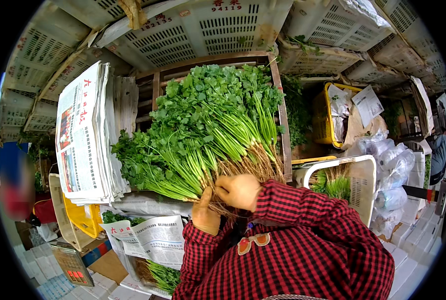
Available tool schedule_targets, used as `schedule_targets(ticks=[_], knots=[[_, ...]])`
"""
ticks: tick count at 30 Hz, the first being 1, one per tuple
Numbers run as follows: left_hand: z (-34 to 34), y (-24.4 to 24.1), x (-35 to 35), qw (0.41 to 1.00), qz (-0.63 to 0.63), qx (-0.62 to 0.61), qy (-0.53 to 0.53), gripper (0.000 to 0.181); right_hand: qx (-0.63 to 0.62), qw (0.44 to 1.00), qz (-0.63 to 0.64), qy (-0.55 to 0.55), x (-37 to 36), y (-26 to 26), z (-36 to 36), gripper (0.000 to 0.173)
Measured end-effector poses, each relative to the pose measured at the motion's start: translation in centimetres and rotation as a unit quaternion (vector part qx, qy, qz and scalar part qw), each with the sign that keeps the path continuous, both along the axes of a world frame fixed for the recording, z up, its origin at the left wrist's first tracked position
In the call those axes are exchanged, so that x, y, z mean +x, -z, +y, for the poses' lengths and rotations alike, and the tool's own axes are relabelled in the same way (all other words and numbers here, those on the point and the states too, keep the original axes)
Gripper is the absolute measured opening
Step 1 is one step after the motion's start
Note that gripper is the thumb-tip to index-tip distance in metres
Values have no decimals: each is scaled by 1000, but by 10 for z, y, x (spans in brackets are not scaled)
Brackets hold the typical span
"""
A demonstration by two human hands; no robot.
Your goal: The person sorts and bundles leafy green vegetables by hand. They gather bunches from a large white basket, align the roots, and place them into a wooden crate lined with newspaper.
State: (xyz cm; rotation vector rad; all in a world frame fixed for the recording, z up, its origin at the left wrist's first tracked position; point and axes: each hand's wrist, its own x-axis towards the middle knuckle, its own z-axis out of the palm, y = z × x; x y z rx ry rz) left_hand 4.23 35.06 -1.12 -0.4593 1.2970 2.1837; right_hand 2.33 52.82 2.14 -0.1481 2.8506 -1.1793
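Note:
A large pile of leafy green herbs with roots, likely coriander [200, 108], lies on a slatted wooden rack [283, 123]. The leaves point away from me and the brown roots [260, 161] face me. At the near edge of the pile, my left hand [205, 215] has its thumb against the root end of a bunch of stems. My right hand [240, 191] is just right of it, fingers curled in at the roots. Loose roots hang between and below both hands. The undersides of my fingers are hidden, and both hands seem to hold the same bunch.
A tall stack of newspapers [82, 135] stands left of the herbs. Plastic crates [226, 30] rise behind the rack. At right are a yellow crate [324, 116], a white crate [362, 183] of herbs and plastic bags [392, 165]. A scale [73, 264] and a newspaper-lined crate [148, 240] are lower left.

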Motion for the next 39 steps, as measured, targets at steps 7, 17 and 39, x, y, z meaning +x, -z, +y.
schedule_targets(ticks=[7,17,39], knots=[[20,-25,4,915,242,-305,103,31,144,987,-73,7,8,4,47,41],[34,-18,-19,993,64,-100,22,29,19,995,-75,69,10,32,-18,25],[70,-28,-22,973,-140,29,-182,31,58,998,-6,-15,-1,8,14,24]])
